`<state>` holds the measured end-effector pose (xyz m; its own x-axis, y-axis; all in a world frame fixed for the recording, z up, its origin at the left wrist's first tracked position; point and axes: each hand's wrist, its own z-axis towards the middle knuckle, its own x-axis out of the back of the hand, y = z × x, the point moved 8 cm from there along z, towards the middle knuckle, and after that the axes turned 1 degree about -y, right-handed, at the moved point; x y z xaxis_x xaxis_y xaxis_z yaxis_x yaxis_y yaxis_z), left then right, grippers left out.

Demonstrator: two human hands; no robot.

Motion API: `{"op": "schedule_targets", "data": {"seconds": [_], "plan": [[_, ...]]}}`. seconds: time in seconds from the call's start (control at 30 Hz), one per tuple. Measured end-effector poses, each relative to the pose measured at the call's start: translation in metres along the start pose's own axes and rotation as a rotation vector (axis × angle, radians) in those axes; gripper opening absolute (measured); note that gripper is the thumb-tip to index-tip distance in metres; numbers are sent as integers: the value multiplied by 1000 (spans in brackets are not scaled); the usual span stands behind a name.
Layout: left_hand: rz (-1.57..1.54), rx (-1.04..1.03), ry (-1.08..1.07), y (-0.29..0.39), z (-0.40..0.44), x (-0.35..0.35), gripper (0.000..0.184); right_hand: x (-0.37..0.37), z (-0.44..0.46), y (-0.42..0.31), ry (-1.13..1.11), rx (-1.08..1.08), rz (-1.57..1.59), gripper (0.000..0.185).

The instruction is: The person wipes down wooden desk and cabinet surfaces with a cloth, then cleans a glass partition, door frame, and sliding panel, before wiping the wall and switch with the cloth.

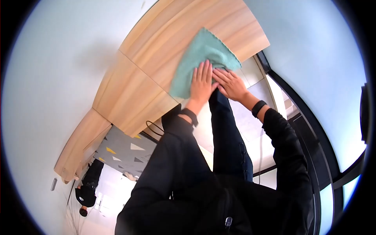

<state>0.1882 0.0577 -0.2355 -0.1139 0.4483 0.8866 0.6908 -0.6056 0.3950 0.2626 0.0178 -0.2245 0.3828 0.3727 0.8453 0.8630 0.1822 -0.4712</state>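
A green cloth [188,74] lies on a light wooden surface [156,51], close to its edge. My left hand [201,85] rests flat on the cloth, with its fingers straight. Beside it, my right hand [232,84] lies flat over the cloth's lower right part, fingers stretched out to the left. The fingertips of my right hand touch or nearly touch my left hand. Neither hand is closed round the cloth. Part of the cloth is hidden under both hands.
Pale walls [47,70] flank the wooden surface. Below it are my legs in dark trousers [225,133]. A grey panel with coloured triangles [125,149] is at lower left, and another person [90,180] in dark clothes is farther off. A black frame [303,98] curves along the right.
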Motion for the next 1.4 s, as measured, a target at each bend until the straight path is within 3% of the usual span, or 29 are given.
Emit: {"op": "schedule_targets", "data": {"seconds": [0.17,0.23,0.33,0.4,0.47,0.53,0.73,0.77,0.9,1.0,1.1,1.17,1.27,1.4], "plan": [[96,-255,57,-69,70,66,78,49,96,8,295,-5,47,61],[183,-264,83,-111,105,87,78,65,150,16,313,30,-35,62],[238,-203,116,-149,151,111,75,88,219,30,469,41,-148,55],[157,-24,121,-168,163,108,72,98,231,44,482,42,-184,52],[117,2,184,-149,158,93,71,101,221,51,445,138,-247,48],[249,50,289,-112,154,88,72,101,186,65,438,89,-209,47],[18,-274,-53,66,116,13,72,41,-16,106,330,-287,-37,55],[-98,-308,-32,88,109,4,72,23,-47,116,333,-305,2,54],[-13,-257,-70,115,108,-10,71,19,-70,126,194,-346,24,52],[-88,-329,-27,89,119,5,64,30,-63,118,208,-365,5,49],[83,-311,47,36,151,40,58,53,-38,108,314,-311,15,51],[184,-263,136,-6,178,67,56,75,13,107,307,-328,133,53],[337,-179,270,-71,226,94,50,98,98,106,437,-282,31,53],[216,-134,305,-95,246,106,50,125,162,127,541,-211,-67,51]]}}
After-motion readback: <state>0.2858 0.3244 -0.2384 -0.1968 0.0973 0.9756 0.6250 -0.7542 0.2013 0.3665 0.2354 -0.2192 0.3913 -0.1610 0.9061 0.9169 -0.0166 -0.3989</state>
